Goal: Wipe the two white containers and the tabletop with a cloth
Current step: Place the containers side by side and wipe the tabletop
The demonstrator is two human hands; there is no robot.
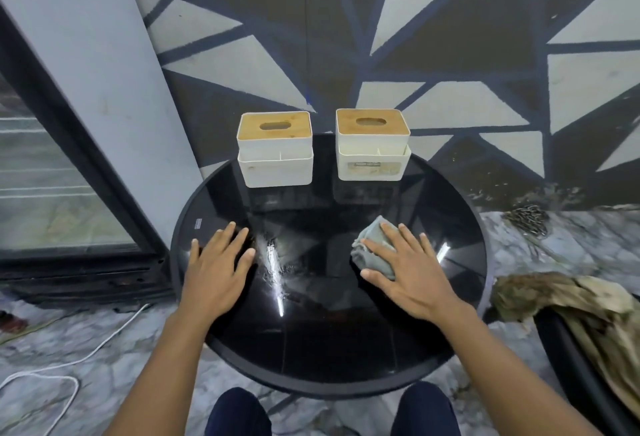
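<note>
round black glass table (pixel 329 338), glossy, light streaks reflected near the middle. two white containers stand upright at its far edge, side by side with a gap between them, well apart from both hands.

left container (pixel 275 169) — white box, wooden lid (pixel 275 125) with an oval slot. the slot shows only shadow, so i cannot tell what the box holds. an open pocket runs across its front and a thin divider splits it in two; only white inner walls show from here.

right container (pixel 373 158) — same build: second wooden lid (pixel 370 122) with an oval slot, contents under it hidden, front pocket split by a divider, only white walls visible. pale label (pixel 369 167) on its front face, text too blurred to read.

cloth (pixel 369 250) is grey and crumpled, lying on the glass in the right half of the table, on the near side of the right container. right hand (pixel 412 276) lies palm down on top of it, fingers straight and spread, pressing it flat, not curled round it.

left hand (pixel 216 273) is palm down on bare glass at the left side, fingers straight and spread, holding nothing.

around: white cable (pixel 86 356) on the floor at left, brownish fabric (pixel 571 307) draped over a dark seat (pixel 554 349) at right, wall (pixel 415 37) behind painted in grey triangles.
</note>
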